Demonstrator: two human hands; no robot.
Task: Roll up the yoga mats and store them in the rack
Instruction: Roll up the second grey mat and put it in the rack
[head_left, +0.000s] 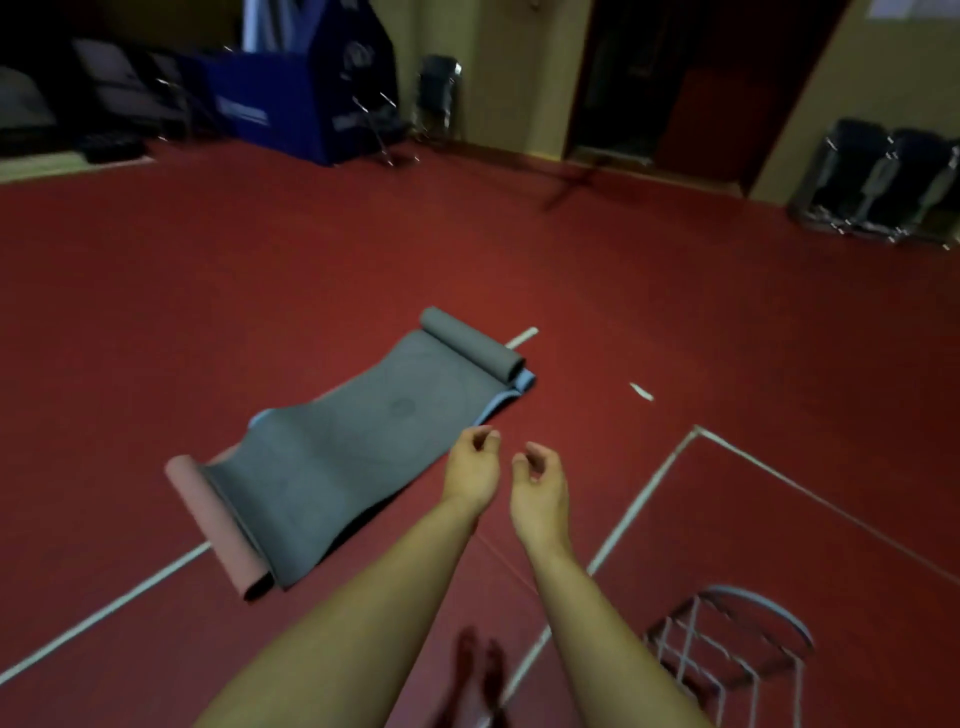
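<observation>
A grey yoga mat (343, 447) lies spread on the red floor, its far end curled into a roll (472, 343). A blue mat (519, 387) peeks out beneath it at the far end. A pink mat (218, 525) sits partly rolled under its near end. My left hand (470, 467) and my right hand (540, 483) hover side by side above the floor just right of the mats, fingers loosely curled, holding nothing. The wire rack (727, 639) stands at the lower right, nothing visible inside it.
White lines (639, 499) mark the red floor. Folded chairs (878, 182) stand by the right wall, and a blue cloth-covered table (291, 98) and more chairs by the far left wall. A dark doorway (675, 78) opens at the back. My feet (478, 680) show below.
</observation>
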